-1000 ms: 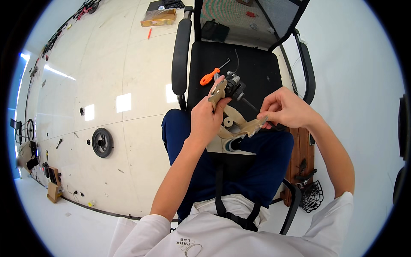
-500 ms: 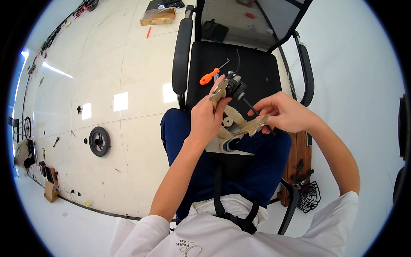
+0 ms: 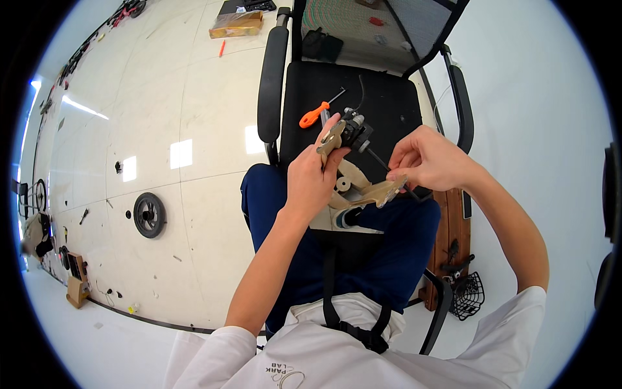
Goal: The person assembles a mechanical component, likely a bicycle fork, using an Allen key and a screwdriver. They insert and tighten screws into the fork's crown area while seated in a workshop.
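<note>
My left hand is closed around a beige metal frame part with curved arms, held above my lap. A black and silver clamp-like mechanism sits at its upper end, beside my left fingers. From a bolt on this mechanism a thin black hex key slants down to the right, past the frame part's right arm, to a bent end. My right hand pinches the key along its shaft with thumb and fingers. An orange-handled screwdriver lies on the chair seat just beyond my left hand.
A black office chair with armrests stands facing me. On the tiled floor at left lie a small black wheel and scattered small parts. An open cardboard box is at the far side. A black wire basket stands at lower right.
My right hand has shifted slightly up and right, and its fingers have curled in more on the hex key. My left hand and the frame part stay nearly in place.
</note>
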The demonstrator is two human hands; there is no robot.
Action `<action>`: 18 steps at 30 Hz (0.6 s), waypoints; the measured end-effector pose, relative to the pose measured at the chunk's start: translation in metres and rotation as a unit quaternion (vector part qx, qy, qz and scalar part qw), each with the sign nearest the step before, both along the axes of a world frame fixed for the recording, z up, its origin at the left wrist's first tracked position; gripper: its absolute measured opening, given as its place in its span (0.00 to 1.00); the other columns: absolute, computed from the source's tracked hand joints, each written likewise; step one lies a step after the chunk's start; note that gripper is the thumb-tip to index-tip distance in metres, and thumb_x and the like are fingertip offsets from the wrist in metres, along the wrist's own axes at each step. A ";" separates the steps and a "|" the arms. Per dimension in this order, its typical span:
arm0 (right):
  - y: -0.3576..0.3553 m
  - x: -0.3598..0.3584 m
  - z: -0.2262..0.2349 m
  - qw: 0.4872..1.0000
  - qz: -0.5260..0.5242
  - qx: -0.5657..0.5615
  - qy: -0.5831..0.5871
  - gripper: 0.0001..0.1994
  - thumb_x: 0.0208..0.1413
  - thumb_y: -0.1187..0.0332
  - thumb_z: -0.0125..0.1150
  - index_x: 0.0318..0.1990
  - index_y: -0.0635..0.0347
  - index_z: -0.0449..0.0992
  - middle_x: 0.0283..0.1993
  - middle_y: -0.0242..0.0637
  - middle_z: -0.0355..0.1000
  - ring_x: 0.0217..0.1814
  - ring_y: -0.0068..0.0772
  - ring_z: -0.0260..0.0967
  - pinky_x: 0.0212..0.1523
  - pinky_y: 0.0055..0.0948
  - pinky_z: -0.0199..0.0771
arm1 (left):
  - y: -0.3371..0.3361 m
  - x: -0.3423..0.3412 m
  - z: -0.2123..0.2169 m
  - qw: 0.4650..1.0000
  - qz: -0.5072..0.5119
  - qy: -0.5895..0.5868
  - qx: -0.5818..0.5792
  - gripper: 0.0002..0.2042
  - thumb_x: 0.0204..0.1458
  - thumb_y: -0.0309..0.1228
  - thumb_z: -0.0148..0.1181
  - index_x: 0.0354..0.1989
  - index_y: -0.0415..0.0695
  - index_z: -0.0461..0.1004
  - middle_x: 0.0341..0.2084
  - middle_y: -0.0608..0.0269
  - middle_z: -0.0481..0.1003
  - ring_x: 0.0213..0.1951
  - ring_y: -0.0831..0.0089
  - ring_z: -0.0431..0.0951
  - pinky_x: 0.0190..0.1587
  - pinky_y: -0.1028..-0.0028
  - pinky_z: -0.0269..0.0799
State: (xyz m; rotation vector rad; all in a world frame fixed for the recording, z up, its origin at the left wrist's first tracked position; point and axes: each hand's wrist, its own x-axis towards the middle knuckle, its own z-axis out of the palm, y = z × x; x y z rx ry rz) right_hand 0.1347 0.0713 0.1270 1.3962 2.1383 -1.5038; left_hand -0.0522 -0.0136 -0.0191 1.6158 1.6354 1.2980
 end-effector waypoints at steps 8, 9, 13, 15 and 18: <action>-0.003 0.004 0.010 0.976 0.105 0.183 -0.059 0.08 0.48 0.75 0.70 0.26 0.71 0.78 0.20 0.41 0.77 0.24 0.25 0.77 0.30 0.22 0.75 | 0.000 0.008 0.003 1.000 0.003 0.012 0.002 0.28 0.60 0.32 0.62 0.70 0.52 0.64 0.22 0.58 0.73 0.23 0.65 0.72 0.30 0.67 0.70; -0.004 0.001 0.012 0.973 0.113 0.187 -0.069 0.08 0.48 0.74 0.70 0.27 0.71 0.78 0.20 0.41 0.76 0.24 0.26 0.77 0.30 0.23 0.75 | 0.000 0.008 0.003 1.000 0.004 0.013 0.000 0.27 0.60 0.32 0.62 0.69 0.52 0.64 0.22 0.57 0.73 0.22 0.65 0.72 0.30 0.67 0.69; -0.001 -0.002 0.008 0.981 0.129 0.138 -0.051 0.09 0.53 0.72 0.69 0.31 0.71 0.79 0.21 0.39 0.76 0.22 0.25 0.74 0.28 0.25 0.74 | -0.001 0.006 0.010 1.000 0.007 -0.007 -0.021 0.27 0.60 0.31 0.61 0.69 0.52 0.65 0.22 0.56 0.72 0.22 0.64 0.72 0.29 0.67 0.69; 0.000 0.000 -0.003 0.997 0.064 0.031 0.005 0.08 0.57 0.71 0.65 0.33 0.70 0.80 0.24 0.37 0.77 0.23 0.24 0.73 0.28 0.25 0.74 | -0.001 0.005 0.009 0.999 0.007 -0.025 -0.019 0.27 0.60 0.31 0.61 0.69 0.52 0.65 0.22 0.56 0.72 0.22 0.63 0.72 0.29 0.67 0.69; 0.000 0.001 -0.015 0.984 -0.074 -0.138 0.081 0.10 0.63 0.69 0.60 0.37 0.68 0.81 0.30 0.36 0.78 0.25 0.22 0.72 0.28 0.24 0.74 | -0.001 0.003 0.005 0.999 0.006 -0.032 -0.011 0.27 0.60 0.31 0.61 0.69 0.52 0.65 0.23 0.56 0.72 0.23 0.63 0.72 0.29 0.68 0.69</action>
